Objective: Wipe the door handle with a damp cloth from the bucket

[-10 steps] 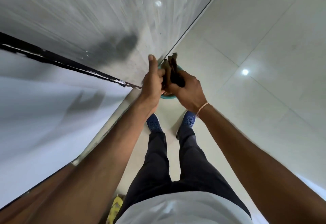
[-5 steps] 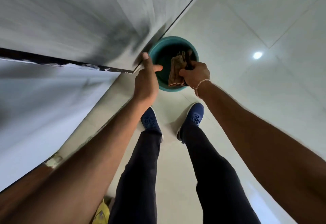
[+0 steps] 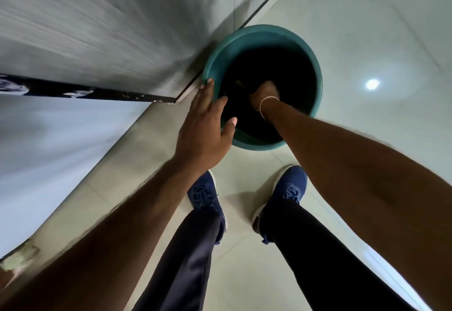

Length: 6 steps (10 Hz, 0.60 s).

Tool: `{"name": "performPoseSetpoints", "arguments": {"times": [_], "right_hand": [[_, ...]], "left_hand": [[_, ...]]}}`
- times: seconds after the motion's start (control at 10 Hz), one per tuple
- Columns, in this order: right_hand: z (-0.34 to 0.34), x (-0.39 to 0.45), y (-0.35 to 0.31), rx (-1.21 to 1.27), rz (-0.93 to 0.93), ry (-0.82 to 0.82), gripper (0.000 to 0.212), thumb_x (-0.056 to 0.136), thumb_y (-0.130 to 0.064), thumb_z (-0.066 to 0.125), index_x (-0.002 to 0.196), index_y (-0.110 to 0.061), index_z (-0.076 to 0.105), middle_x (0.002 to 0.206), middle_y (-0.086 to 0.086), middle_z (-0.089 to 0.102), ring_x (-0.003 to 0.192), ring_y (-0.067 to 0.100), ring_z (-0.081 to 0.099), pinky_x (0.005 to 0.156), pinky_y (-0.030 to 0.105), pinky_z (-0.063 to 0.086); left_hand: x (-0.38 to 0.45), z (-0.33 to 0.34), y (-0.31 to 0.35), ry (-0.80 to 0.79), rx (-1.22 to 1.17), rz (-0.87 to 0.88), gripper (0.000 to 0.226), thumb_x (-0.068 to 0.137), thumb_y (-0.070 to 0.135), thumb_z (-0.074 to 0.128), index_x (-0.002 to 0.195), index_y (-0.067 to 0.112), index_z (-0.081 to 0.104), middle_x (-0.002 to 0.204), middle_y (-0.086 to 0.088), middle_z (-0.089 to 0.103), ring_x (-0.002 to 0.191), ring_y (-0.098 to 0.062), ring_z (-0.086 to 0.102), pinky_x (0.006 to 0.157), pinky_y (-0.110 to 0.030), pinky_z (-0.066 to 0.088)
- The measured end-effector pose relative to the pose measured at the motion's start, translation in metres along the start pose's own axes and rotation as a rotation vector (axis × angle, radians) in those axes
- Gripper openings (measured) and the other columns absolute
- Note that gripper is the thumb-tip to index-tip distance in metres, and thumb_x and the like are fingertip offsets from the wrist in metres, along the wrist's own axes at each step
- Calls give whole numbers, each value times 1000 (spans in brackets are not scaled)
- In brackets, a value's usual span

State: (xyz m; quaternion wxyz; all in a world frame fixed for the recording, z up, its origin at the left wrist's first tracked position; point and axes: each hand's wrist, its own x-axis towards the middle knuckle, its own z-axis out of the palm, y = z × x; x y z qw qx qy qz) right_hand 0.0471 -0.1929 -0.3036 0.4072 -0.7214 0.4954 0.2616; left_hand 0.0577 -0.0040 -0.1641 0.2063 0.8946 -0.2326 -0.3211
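A teal bucket (image 3: pixel 259 32) stands on the floor against the grey wall, its inside dark. My right hand (image 3: pixel 266 90) is plunged deep into it, fingers closed on the brown cloth (image 3: pixel 241 84), of which only a small dim edge shows to the hand's left. My left hand (image 3: pixel 204 124) hovers open at the bucket's near-left rim, fingers spread and holding nothing. The door handle is outside the view.
A grey wall (image 3: pixel 97 29) with a black strip (image 3: pixel 85 91) along its base fills the left side. Pale floor tiles (image 3: pixel 367 29) spread to the right. My blue shoes (image 3: pixel 204 195) stand just short of the bucket.
I have bent closer to the bucket. My right hand went from above the rim down inside with the cloth. My left hand let go of the cloth and spread open at the rim.
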Motion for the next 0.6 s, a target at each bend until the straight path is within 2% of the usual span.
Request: {"name": "performPoseSetpoints", "arguments": {"times": [0.1,0.2,0.3,0.4,0.6], "right_hand": [[7,11,10,-118,-15,-35,63,106,-29,67,154,7,45,156,26,52,148,39,50,123,40,40],[-2,2,13,-198,-48,-24,49,105,-22,67,147,2,56,146,24,63,139,40,59,115,41,46],[-17,-23,11,-209,-96,46,47,101,-16,69,143,-2,55,134,27,70,129,45,66,106,43,53],[-48,-75,-4,-204,-176,93,48,95,-18,69,140,-7,55,132,23,70,126,46,65,105,47,56],[-126,-215,-34,-275,-451,184,66,94,-24,75,154,-13,52,156,12,57,149,35,47,124,48,42]], "left_hand": [[2,6,-3,8,0,-5,55,108,37,59,158,15,50,182,-5,11,168,-20,4,132,-47,29],[0,5,-1,2,-29,-14,55,109,38,59,158,16,49,182,-4,11,168,-19,4,132,-45,28],[-2,-6,7,0,-36,-1,51,109,31,59,156,12,51,180,-9,17,168,-25,11,132,-45,27],[-8,-30,26,28,-30,50,45,108,21,59,152,8,55,178,-14,24,166,-31,16,133,-47,28],[-50,-115,86,72,14,171,55,107,23,60,158,8,47,178,-12,25,167,-29,15,134,-43,25]]}}
